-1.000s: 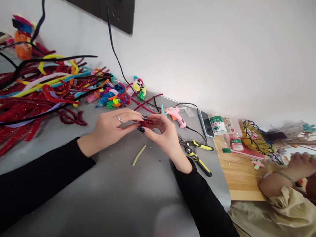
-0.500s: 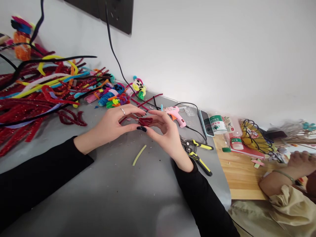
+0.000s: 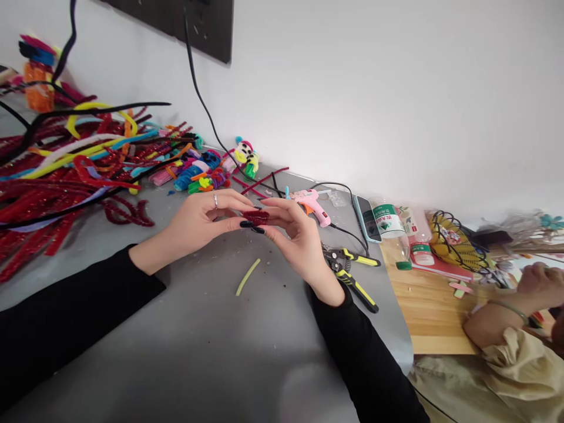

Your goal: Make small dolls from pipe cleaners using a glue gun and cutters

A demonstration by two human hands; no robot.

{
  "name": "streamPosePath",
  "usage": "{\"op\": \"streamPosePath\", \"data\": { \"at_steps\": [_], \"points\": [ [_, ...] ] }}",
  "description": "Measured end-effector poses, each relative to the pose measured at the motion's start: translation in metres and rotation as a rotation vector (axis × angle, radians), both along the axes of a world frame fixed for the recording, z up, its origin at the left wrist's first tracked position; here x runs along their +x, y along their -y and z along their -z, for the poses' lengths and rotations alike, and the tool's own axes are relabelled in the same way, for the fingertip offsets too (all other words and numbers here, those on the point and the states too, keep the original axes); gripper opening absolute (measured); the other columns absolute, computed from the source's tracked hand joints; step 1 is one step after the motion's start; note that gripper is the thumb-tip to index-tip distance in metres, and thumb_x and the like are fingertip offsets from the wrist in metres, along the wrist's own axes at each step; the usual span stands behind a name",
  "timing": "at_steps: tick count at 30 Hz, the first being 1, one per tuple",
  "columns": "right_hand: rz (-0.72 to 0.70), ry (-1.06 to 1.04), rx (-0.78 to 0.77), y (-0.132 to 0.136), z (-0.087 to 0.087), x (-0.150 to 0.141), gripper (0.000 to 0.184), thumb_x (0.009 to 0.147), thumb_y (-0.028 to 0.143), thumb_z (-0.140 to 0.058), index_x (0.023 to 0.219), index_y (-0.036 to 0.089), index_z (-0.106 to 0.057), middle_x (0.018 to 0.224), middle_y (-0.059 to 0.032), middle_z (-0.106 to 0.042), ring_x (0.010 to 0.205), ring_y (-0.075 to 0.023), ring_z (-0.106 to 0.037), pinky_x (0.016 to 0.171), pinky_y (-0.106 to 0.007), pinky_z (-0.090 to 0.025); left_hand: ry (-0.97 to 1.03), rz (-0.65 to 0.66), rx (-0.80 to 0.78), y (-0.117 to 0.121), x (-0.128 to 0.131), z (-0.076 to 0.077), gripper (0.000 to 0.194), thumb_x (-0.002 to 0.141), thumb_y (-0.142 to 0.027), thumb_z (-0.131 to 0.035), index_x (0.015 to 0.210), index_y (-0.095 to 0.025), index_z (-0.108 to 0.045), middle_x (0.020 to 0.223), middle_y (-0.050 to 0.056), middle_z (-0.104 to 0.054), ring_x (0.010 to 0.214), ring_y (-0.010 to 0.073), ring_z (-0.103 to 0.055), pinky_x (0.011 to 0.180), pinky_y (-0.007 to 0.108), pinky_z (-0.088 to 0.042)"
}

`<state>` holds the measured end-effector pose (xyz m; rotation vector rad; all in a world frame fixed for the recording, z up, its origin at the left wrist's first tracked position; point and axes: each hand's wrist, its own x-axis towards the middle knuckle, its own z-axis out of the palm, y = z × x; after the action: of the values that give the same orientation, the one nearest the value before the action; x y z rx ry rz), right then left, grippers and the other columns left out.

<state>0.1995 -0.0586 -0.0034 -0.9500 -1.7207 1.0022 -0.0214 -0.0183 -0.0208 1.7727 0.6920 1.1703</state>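
Observation:
A small piece of dark red, glittery pipe cleaner (image 3: 256, 217), folded or coiled, is pinched between the fingertips of both hands above the grey table. From the left, my left hand (image 3: 200, 220), with a ring on it, closes thumb and fingers on it. My right hand (image 3: 293, 235) grips its other side, thumb tip close to the left thumb. Fingers hide part of the piece. Below the hands lies a short pale yellow-green pipe cleaner piece (image 3: 248, 277). Just right of my right wrist rest wire cutters (image 3: 352, 276) with yellow-black handles.
A big heap of pipe cleaners (image 3: 66, 176), mostly red, covers the left. Small pipe cleaner figures (image 3: 198, 170) lie along the wall. A pink glue gun (image 3: 315, 207) with cord, a phone (image 3: 367, 219) and a plastic bottle (image 3: 390, 229) stand right. Another person's arm (image 3: 497, 317) is at far right.
My fingertips have drawn closer together around the red pipe cleaner piece, which now sits slightly higher between them. The other person's hand has shifted a little.

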Motion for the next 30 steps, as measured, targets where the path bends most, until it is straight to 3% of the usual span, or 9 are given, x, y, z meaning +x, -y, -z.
{"op": "streamPosePath", "data": {
  "at_steps": [11,21,30],
  "points": [
    [0.051,0.028,0.041,0.0013,-0.0001,-0.0014,0.021,0.102,0.032,-0.071,0.121,0.026,-0.067,0.114,-0.0045,-0.084,0.112,-0.0196,-0.081,0.100,-0.033,-0.066,0.032,-0.031,0.035,0.0011,0.0001,-0.0001,0.010,0.092,-0.038,-0.083,0.094,-0.029,-0.086,0.100,0.005,-0.081,0.088,0.0204,-0.077,0.074,0.029,-0.064],
    [0.080,0.124,0.065,0.0016,0.0004,-0.0002,0.020,0.104,0.028,-0.065,0.123,0.027,-0.070,0.115,-0.0047,-0.084,0.112,-0.0214,-0.081,0.102,-0.037,-0.065,-0.108,-0.087,0.114,0.0032,-0.0018,-0.0056,0.010,0.094,-0.033,-0.076,0.090,-0.027,-0.083,0.099,0.004,-0.083,0.083,0.0190,-0.076,0.069,0.028,-0.060],
    [0.080,0.357,0.322,-0.0030,0.0047,0.0032,0.023,0.107,0.023,-0.058,0.123,0.025,-0.074,0.118,-0.0077,-0.082,0.111,-0.0219,-0.078,0.100,-0.037,-0.064,-0.240,-0.193,0.304,0.0057,-0.0025,-0.0055,0.016,0.099,-0.029,-0.068,0.092,-0.027,-0.083,0.099,0.002,-0.083,0.085,0.0184,-0.077,0.075,0.028,-0.060]
  ]
}}
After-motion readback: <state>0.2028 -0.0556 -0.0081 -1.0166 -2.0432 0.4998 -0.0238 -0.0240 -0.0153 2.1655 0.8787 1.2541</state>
